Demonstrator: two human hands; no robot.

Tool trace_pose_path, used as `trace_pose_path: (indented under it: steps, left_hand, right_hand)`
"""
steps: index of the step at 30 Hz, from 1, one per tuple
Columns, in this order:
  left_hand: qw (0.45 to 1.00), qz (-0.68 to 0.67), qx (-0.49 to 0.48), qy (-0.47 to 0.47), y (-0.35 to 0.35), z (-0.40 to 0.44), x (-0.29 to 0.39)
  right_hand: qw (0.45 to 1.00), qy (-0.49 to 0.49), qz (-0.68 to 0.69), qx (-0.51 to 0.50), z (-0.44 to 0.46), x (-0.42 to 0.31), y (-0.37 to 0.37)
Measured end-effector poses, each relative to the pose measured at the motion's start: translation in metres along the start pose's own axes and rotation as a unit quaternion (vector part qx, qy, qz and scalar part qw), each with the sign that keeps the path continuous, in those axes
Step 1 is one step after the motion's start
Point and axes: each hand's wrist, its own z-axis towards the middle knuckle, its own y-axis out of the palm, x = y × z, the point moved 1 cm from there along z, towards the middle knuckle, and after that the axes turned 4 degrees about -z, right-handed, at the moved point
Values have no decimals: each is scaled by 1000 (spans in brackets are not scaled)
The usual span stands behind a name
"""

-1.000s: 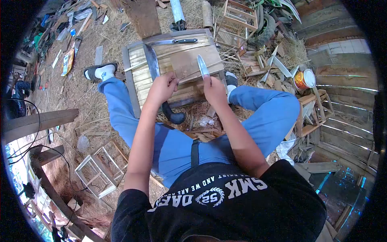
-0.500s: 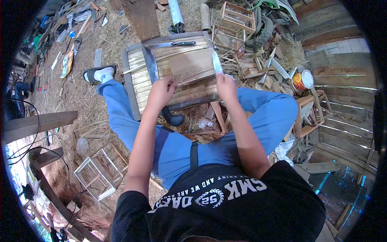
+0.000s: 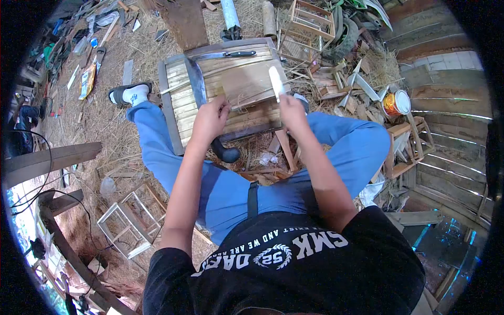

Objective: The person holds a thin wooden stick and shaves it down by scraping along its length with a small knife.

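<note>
My right hand (image 3: 294, 113) is wrapped round the handle of a knife (image 3: 276, 83), its bright blade pointing away from me over the right side of a slatted wooden board (image 3: 184, 118). My left hand (image 3: 211, 116) is closed in a pinch near the front edge of a flat brown piece of wood (image 3: 249, 79); what its fingers hold is too thin to make out. Fine fibres curl beside those fingertips. Partly hidden under my left hand lies a machete (image 3: 195, 79) with a curved black handle. Another knife (image 3: 241, 54), black-handled, rests along the board's far side.
A wooden post (image 3: 181, 23) stands just beyond the board. Small wooden frames (image 3: 131, 223) lie on the straw-covered ground at left, with more at right. Scrap wood, a tyre (image 3: 344, 39) and a paint can (image 3: 396, 103) sit by the plank wall (image 3: 446, 100).
My right hand has shifted slightly left, and the knife blade has swung left over the board, away from its right edge. My left hand has stayed nearly still.
</note>
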Motion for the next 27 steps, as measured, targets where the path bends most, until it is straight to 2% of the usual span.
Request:
trace_pose_path:
  steps: [4, 5, 6, 7, 9, 11, 12, 14, 16, 17, 19, 20, 21, 23, 24, 26, 27]
  left_hand:
    - [1000, -6, -16, -14, 2, 2, -2]
    - [1000, -7, -15, -13, 1, 2, -2]
    - [1000, 25, -17, -2, -2, 2, 1]
    - [998, 57, -21, 8, -3, 2, 3]
    - [999, 19, -25, 11, -1, 1, -1]
    - [999, -20, -28, 13, -4, 0, -2]
    - [999, -8, -30, 7, -5, 1, 2]
    - [999, 2, -33, 3, -2, 1, 2]
    - [999, 24, -20, 37, 0, 3, -4]
    - [999, 24, -17, 38, -1, 3, -3]
    - [999, 8, -38, 5, -3, 2, 0]
    - [999, 9, -39, 6, -2, 2, 2]
    - [999, 10, -33, 13, -3, 1, 3]
    - [999, 10, -27, 17, -4, 1, -1]
    - [999, 2, -29, 18, -2, 2, -4]
    - [999, -9, -32, 22, 2, 2, -7]
    - [999, -6, -22, 26, 2, 2, -6]
  right_hand:
    - [998, 39, 10, 39, 8, 13, 3]
    - [997, -62, -25, 40, -2, 17, 18]
    - [995, -76, -63, 22, -28, -14, 21]
    - [995, -76, -68, 16, -28, -16, 20]
    - [995, -76, -69, 11, -26, -15, 16]
    - [996, 6, 23, -90, -13, -7, 3]
    - [991, 59, 92, -71, -12, -10, -4]
    - [989, 92, 117, -23, -9, -19, -22]
    - [997, -12, 56, 47, 5, 22, 14]
    - [993, -89, -82, -3, -5, 12, 21]
    - [999, -41, -16, -1, -17, 11, 36]
    - [993, -96, -61, 13, -14, 11, 28]
    - [993, -97, -60, 14, -14, 2, 20]
    - [992, 79, 82, -52, -15, -14, 0]
    - [990, 68, 107, -62, -5, -8, -12]
    - [995, 71, 75, 15, -1, -1, -6]
    - [999, -9, 8, 31, -14, -9, 6]
